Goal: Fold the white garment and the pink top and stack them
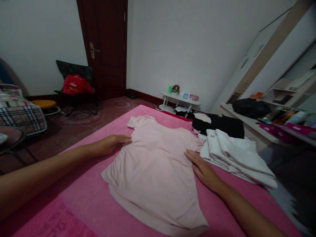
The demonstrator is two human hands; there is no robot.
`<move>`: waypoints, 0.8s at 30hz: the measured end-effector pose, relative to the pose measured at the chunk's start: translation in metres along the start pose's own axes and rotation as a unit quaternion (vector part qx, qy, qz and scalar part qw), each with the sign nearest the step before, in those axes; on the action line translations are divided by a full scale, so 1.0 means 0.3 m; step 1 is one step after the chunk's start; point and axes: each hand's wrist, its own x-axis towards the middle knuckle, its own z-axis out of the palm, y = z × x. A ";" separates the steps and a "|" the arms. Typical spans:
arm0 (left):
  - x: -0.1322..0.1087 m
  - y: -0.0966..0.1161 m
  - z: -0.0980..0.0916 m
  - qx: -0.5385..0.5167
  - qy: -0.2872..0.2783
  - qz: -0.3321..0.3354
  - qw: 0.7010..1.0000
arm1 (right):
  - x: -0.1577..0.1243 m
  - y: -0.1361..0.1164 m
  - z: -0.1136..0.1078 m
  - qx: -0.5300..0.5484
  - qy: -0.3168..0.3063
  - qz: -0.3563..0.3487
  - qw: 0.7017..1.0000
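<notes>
A pale pink T-shirt (153, 168) lies spread flat on a pink bed cover (81, 200), its collar pointing away from me. My left hand (111, 144) rests flat with fingers stretched out on the shirt's left edge, below the sleeve. On the shirt's right edge, close to the other sleeve, my right hand (201, 166) lies flat with its fingers straight. Neither hand holds anything.
A folded white garment (237, 153) and a black garment (219, 124) lie to the right of the shirt on the bed. Beyond are a small white table (180, 98), a dark door (108, 46), a chair with a red bag (75, 85), and shelves (283, 115) on the right.
</notes>
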 end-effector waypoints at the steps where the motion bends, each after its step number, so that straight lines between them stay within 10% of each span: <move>1: -0.018 0.014 -0.021 -0.002 -0.010 0.008 1.000 | -0.019 -0.008 -0.020 0.018 -0.005 -0.020 1.000; 15: 0.002 0.329 -0.021 -0.118 -0.086 0.184 0.972 | -0.005 -0.193 -0.046 0.025 -0.017 -0.241 0.970; 24: -0.130 0.477 -0.161 -0.323 -0.097 -0.026 0.941 | -0.122 -0.328 -0.126 0.301 -0.110 -0.218 0.922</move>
